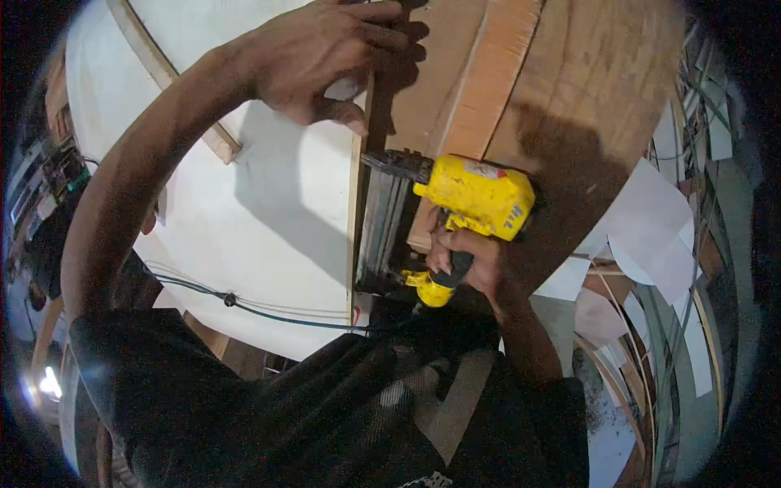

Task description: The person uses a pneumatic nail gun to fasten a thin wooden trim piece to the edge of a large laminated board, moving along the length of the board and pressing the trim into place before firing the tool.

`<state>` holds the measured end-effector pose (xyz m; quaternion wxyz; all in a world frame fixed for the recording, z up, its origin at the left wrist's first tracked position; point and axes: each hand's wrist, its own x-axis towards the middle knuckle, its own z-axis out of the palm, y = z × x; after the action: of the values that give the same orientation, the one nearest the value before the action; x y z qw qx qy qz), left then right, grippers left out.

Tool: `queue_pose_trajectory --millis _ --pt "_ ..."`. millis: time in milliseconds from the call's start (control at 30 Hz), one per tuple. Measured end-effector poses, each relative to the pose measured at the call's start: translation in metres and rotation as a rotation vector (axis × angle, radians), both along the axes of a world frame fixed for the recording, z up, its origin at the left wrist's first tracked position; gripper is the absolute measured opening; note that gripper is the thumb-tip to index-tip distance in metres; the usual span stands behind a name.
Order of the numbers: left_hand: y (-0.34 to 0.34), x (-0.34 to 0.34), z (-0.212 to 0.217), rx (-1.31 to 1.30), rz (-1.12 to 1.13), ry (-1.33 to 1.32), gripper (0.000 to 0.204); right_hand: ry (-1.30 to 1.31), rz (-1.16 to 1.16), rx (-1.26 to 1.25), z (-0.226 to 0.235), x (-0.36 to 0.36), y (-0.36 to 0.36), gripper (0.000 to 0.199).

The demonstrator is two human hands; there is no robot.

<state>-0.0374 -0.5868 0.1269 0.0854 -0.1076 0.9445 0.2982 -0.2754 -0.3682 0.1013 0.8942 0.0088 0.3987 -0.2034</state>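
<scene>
My right hand [482, 259] is closed round the handle of a yellow-and-black nail gun [480, 193]. The tool's nose points left and meets a thin wooden strip [355, 220], and its grey magazine lies alongside that strip. Along its length, the strip borders a large white panel [301, 211]. Farther up, my left hand [325, 61] grips the strip, its thumb on the near side and its fingers bent over toward the brown plywood [602, 57]. The fingertips are partly in shadow.
A thin dark hose [268, 313] crosses the white panel's near edge toward me. An orange-brown wood strip [492, 77] lies on the plywood, and a wooden batten [167, 69] on the white panel. Sheet offcuts [651, 211] and thin strips are heaped at the right.
</scene>
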Motion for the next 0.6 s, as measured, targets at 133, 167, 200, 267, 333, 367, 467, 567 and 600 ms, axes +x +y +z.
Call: queue_pose_trajectory --millis 133,167,200,267,333,367,467,567,600 --pt "0.012 0.001 0.003 -0.091 0.047 -0.109 0.066 -0.085 -0.074 0.003 -0.005 0.007 0.002 0.035" --pt "0.013 0.002 0.001 -0.194 0.070 -0.093 0.076 -0.118 -0.128 0.013 -0.007 0.009 0.003 0.035" --pt "0.005 -0.005 0.005 -0.139 0.041 -0.086 0.077 -0.079 -0.167 -0.022 -0.007 0.012 0.002 0.037" --pt "-0.010 -0.009 0.019 -0.180 0.037 -0.068 0.077 -0.058 -0.163 -0.040 -0.003 0.009 -0.008 0.037" --pt "-0.014 -0.010 0.027 -0.199 0.067 -0.094 0.074 -0.043 -0.154 -0.035 0.002 0.010 -0.011 0.038" --pt "-0.017 -0.009 0.024 -0.200 0.067 -0.095 0.074 -0.033 -0.130 -0.059 0.003 0.010 -0.015 0.039" --pt "-0.028 -0.007 0.010 -0.052 -0.021 -0.042 0.062 0.001 -0.110 -0.060 0.006 0.008 -0.024 0.039" --pt "-0.022 0.002 0.001 -0.072 -0.036 -0.037 0.066 -0.008 -0.131 0.009 0.005 0.011 -0.026 0.040" --pt "-0.023 0.003 0.000 -0.084 -0.029 -0.027 0.066 -0.009 -0.157 0.045 0.006 0.010 -0.026 0.041"
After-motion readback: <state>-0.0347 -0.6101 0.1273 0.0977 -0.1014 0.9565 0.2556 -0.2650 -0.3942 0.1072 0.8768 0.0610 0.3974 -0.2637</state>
